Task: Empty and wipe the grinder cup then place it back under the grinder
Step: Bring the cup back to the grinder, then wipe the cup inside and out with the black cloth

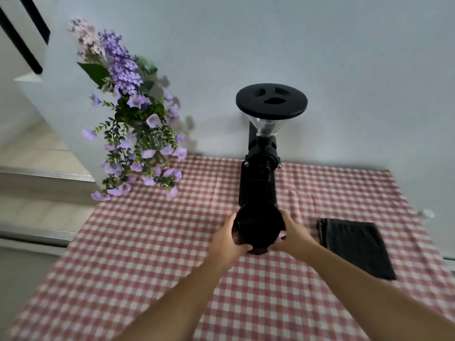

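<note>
A black grinder cup (258, 226) stands at the foot of the tall black grinder (261, 168), which carries a wide black lid over a clear hopper. My left hand (227, 239) wraps the cup's left side and my right hand (293, 233) wraps its right side. Both hands grip the cup together. The cup's mouth faces up and looks dark inside; I cannot tell what it holds. A folded black cloth (357, 244) lies flat on the table to the right of the cup.
A red and white checked tablecloth (147, 254) covers the table. A glass vase of purple flowers (138, 134) stands at the back left. A white wall rises right behind the grinder. The table's left edge drops to a pale floor.
</note>
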The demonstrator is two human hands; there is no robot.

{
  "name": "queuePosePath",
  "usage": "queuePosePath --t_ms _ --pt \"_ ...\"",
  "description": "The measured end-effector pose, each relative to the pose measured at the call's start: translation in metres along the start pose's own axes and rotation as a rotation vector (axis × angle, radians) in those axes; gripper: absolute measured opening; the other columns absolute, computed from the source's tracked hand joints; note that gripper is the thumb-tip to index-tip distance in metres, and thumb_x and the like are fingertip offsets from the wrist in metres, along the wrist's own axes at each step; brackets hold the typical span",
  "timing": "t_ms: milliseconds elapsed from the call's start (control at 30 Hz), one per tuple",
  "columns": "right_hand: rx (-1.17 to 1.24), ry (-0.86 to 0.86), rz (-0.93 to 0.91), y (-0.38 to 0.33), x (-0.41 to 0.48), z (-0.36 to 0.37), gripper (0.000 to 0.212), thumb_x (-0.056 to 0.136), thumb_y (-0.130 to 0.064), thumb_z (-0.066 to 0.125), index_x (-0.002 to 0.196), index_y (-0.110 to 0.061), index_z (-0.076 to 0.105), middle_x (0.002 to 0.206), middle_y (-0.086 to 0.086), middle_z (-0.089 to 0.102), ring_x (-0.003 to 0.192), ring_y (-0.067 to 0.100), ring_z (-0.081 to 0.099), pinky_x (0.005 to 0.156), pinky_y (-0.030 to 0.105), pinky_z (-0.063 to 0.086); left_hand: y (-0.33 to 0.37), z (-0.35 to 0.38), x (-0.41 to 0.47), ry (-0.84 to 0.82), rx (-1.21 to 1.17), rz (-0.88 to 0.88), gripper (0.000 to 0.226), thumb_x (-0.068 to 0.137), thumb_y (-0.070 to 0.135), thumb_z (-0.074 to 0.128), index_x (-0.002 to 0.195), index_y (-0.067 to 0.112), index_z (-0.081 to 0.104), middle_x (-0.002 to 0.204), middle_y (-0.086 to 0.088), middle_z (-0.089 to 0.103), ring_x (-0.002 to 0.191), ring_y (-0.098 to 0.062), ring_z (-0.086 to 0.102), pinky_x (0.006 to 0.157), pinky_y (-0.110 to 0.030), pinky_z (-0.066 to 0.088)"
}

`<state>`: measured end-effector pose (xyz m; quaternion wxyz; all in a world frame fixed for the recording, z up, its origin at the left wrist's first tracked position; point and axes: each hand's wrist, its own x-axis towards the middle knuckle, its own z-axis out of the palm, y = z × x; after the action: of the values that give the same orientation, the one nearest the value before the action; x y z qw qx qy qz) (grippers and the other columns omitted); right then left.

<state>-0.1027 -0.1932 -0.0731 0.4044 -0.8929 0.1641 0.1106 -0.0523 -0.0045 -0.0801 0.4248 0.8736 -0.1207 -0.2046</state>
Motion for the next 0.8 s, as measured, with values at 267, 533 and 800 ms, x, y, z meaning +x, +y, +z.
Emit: queuePosePath --t_ms 267,533,800 --pt "0.009 -0.056 -0.054 0.004 -0.009 -0.039 0.105 0.067 -0.026 0.084 0.146 -0.033 0.015 0.148 0.003 0.038 0.129 0.022 0.044 0.098 0.038 0.046 0.036 0.005 -0.004 0.106 0.401 0.242 0.098 0.074 0.054 0.074 0.151 0.033 0.018 0.161 0.001 0.011 0.144 -0.022 0.017 0.115 -0.041 0.025" --pt "0.029 0.223 0.142 0.087 -0.051 -0.107 0.074 0.078 -0.036 0.074 0.139 -0.028 0.034 0.141 0.003 0.048 0.124 0.021 0.048 0.097 0.034 0.044 0.108 0.105 0.015 -0.137 0.613 0.502 0.081 0.086 0.046 0.066 0.151 0.027 0.022 0.162 -0.002 0.006 0.146 -0.025 0.013 0.114 -0.043 0.019" --pt "0.117 0.249 0.346 0.17 -0.088 -0.124 0.058 0.082 -0.027 0.07 0.132 -0.024 0.043 0.13 0.002 0.055 0.106 0.013 0.053 0.08 0.025 0.05 0.111 0.196 0.028 -0.358 0.673 0.128 0.084 0.09 0.055 0.056 0.154 0.027 0.01 0.163 -0.01 0.001 0.145 -0.035 0.019 0.109 -0.047 0.032"
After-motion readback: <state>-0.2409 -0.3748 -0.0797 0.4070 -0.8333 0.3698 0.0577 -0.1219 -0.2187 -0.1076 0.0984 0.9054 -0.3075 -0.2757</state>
